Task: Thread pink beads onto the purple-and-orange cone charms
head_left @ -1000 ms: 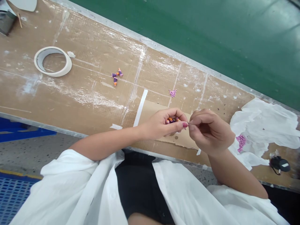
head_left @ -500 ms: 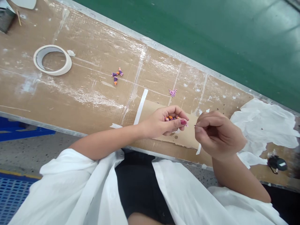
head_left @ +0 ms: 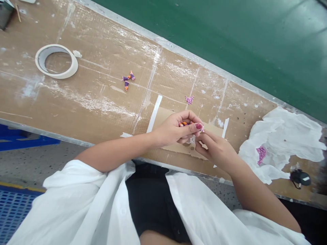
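My left hand (head_left: 176, 131) is closed around several small orange-and-purple figurines (head_left: 184, 124), its thumb and fingertips pinching one with a pale pink part (head_left: 202, 129). Fingertips of my right hand (head_left: 218, 148) meet that pinched end, thumb and forefinger pressed together; whatever they hold is too small to make out. Both hands are above a brown cardboard sheet (head_left: 167, 114) fixed with white tape strips (head_left: 154, 114). Beyond them lies a small heap of pink beads (head_left: 189, 99). More orange-and-purple figurines (head_left: 126, 79) rest on the table to the left.
A roll of masking tape (head_left: 73, 66) lies at the left of the cardboard-covered table (head_left: 102, 115). To the right, crumpled white sheeting (head_left: 281, 136) carries another pile of pink beads (head_left: 261, 154). A black round object (head_left: 300, 178) is near the table's front edge.
My right hand has moved left and meets my left hand's fingertips. The pink beads on the white sheeting have come into sight. My left hand has barely moved.
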Demonstrator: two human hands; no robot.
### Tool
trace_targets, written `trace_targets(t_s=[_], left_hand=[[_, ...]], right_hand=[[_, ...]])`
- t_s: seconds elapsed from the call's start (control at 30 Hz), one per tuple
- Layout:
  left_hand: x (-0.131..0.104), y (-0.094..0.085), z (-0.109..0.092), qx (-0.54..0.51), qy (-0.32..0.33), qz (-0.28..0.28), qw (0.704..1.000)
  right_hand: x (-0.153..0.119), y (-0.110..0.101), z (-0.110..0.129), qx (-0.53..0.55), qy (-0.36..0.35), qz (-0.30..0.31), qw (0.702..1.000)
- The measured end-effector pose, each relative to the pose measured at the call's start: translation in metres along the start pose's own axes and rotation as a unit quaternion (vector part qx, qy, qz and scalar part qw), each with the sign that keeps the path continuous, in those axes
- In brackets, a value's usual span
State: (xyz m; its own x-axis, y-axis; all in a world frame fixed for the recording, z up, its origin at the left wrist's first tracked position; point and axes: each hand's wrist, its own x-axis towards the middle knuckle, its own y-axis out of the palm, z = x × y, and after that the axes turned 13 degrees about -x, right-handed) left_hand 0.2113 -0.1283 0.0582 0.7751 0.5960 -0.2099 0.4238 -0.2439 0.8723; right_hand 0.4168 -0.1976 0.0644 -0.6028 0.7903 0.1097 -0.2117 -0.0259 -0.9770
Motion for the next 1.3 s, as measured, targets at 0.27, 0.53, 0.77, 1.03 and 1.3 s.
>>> trace_targets(t_s=[0.27, 0.53, 0.77, 1.03, 1.3], left_hand=[[-0.001, 0.000, 0.002, -0.010, -0.012, 0.021, 1.000], [0.001, -0.003, 0.005, -0.008, -0.016, 0.056, 0.998], [0.002, -0.006, 0.008, 0.006, -0.015, 0.064, 0.998], [0.000, -0.004, 0.007, 0.020, -0.019, 0.052, 0.998], [-0.003, -0.001, 0.008, -0.002, -0.044, 0.042, 0.998]], right_hand=[[0.023, -0.019, 0.016, 0.042, 0.083, -0.210, 0.973], [0.038, -0.021, 0.025, 0.019, 0.066, -0.240, 0.968], [0.039, -0.021, 0.028, 0.008, 0.060, -0.234, 0.970], [0.041, -0.024, 0.030, 0.016, 0.051, -0.223, 0.973], [0.038, -0.025, 0.033, 0.020, 0.042, -0.215, 0.976]])
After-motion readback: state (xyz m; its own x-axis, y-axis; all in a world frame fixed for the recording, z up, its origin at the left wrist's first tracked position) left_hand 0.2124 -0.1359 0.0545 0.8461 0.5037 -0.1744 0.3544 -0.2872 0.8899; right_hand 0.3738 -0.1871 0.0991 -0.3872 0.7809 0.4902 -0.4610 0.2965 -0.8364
